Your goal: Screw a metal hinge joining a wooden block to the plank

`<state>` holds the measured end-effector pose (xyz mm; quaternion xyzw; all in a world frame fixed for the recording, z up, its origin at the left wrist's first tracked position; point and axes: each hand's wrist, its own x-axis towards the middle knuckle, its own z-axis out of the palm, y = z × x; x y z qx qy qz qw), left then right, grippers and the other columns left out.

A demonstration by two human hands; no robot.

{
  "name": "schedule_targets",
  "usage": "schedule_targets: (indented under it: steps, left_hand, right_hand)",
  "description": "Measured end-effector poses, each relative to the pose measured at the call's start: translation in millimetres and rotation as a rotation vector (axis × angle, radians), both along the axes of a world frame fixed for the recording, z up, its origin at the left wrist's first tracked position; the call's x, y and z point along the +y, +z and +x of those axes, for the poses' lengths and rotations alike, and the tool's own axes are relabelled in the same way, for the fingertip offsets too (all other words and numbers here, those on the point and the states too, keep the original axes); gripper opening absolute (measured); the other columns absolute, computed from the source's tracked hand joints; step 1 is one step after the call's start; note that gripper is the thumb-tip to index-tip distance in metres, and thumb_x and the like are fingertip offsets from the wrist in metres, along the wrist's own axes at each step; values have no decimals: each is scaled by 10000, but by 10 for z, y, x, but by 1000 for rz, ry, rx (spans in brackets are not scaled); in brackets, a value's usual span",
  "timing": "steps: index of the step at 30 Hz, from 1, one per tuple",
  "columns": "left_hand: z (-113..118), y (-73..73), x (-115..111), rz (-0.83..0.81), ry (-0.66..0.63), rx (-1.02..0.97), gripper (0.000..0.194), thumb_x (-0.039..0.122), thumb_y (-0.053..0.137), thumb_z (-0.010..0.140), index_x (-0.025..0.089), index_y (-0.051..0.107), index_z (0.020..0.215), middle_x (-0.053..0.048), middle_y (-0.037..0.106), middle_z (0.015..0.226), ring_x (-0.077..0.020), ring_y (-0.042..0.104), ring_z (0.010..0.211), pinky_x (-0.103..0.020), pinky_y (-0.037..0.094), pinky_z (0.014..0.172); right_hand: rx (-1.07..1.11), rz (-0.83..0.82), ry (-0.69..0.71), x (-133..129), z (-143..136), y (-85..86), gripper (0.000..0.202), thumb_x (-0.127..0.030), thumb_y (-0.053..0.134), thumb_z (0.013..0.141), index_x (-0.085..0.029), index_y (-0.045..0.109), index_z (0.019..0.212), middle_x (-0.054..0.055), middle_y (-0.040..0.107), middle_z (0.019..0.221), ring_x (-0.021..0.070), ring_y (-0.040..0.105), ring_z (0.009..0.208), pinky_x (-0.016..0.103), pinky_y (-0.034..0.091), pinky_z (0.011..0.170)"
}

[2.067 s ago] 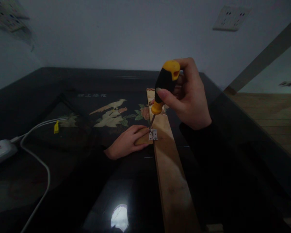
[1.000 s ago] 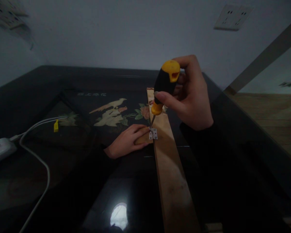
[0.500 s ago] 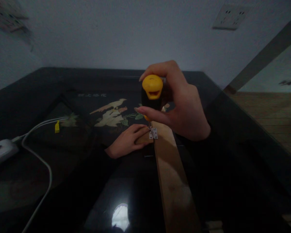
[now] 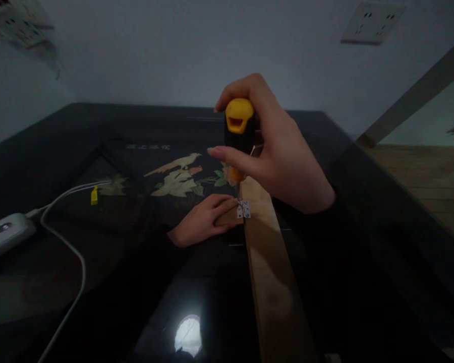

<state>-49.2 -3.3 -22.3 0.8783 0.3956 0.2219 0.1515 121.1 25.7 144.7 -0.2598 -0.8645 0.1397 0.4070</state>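
Observation:
My right hand is closed around the black-and-yellow handle of a screwdriver, thumb on the near side and fingers over the far side. The screwdriver stands nearly upright, its shaft pointing down at a small metal hinge. That hinge lies across the joint between a long wooden board and a small wooden piece. My left hand grips the small piece, fingers on top near the hinge and thumb along its near edge. The exact spot where the tip meets the hinge is too small to make out.
A thin nail or screw lies on the glossy black table beside the board. At left are a white power strip, a white cable and a yellow tag. A wall rises behind.
My right hand and the screwdriver handle sit slightly higher, and the handle's top has tilted away. The whole view has shifted a little. My left hand stays on the small wooden piece.

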Motion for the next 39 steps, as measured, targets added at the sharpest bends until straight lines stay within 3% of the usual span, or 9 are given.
schedule_targets:
  steps: [4, 11, 14, 18, 21, 28, 34, 39]
  left_hand:
    - [5, 30, -3, -1, -3, 12, 531, 339, 595, 852, 233, 437, 1347, -113, 459, 1331, -272, 451, 1220, -464, 407, 1030]
    - [-12, -24, 5, 20, -9, 12, 541, 388, 566, 869, 206, 424, 1359, -128, 457, 1318, -259, 456, 1201, -441, 414, 1024]
    - [-10, -29, 1, 19, -9, 17, 547, 387, 574, 865, 202, 427, 1358, -128, 456, 1322, -264, 451, 1207, -446, 414, 1023]
    - [-4, -5, -6, 20, -5, 21, 566, 343, 604, 846, 231, 416, 1368, -113, 452, 1333, -266, 447, 1217, -451, 406, 1032]
    - [-2, 9, -7, 14, -8, 29, 580, 317, 618, 835, 230, 414, 1371, -112, 449, 1340, -264, 447, 1220, -441, 406, 1035]
    - [-7, -15, -1, 40, -6, 26, 580, 358, 604, 846, 250, 398, 1377, -109, 450, 1330, -270, 453, 1208, -462, 426, 1011]
    - [-13, -10, -4, 64, 2, 42, 538, 412, 560, 871, 223, 426, 1357, -121, 471, 1303, -266, 472, 1184, -452, 443, 994]
    - [-9, -19, -3, 69, -1, 36, 541, 430, 557, 870, 230, 427, 1356, -121, 477, 1297, -267, 478, 1175, -462, 448, 986]
  right_hand:
    - [-6, -64, 77, -4, 101, 77, 300, -230, 652, 778, -208, 490, 1029, 8, 539, 1049, 144, 557, 945, 284, 490, 869]
    - [-30, -263, 231, 36, 306, 86, 328, -253, 538, 864, -211, 458, 1179, -11, 570, 914, 110, 580, 760, 256, 515, 709]
    - [-20, -208, 176, 22, 265, 82, 312, -282, 583, 841, -202, 483, 1126, -6, 567, 925, 118, 577, 786, 257, 505, 704]
    - [-48, -37, -31, -10, 151, 57, 320, -350, 653, 791, -178, 484, 1000, -5, 539, 867, 128, 558, 781, 280, 486, 729]
    - [-39, 28, -108, -11, 116, 31, 325, -372, 664, 780, -185, 468, 959, -7, 531, 835, 131, 556, 771, 284, 478, 738]
    - [-39, -54, 88, 5, 188, 55, 234, -280, 562, 856, -198, 471, 1056, 12, 576, 963, 125, 575, 845, 267, 509, 748]
    - [-89, -205, 178, 6, 329, 108, 264, -251, 449, 911, -210, 432, 1172, 10, 585, 986, 104, 588, 791, 239, 516, 682]
    - [-89, -77, 62, 14, 311, 98, 255, -256, 505, 887, -202, 469, 1134, 22, 576, 1034, 123, 573, 849, 251, 494, 731]
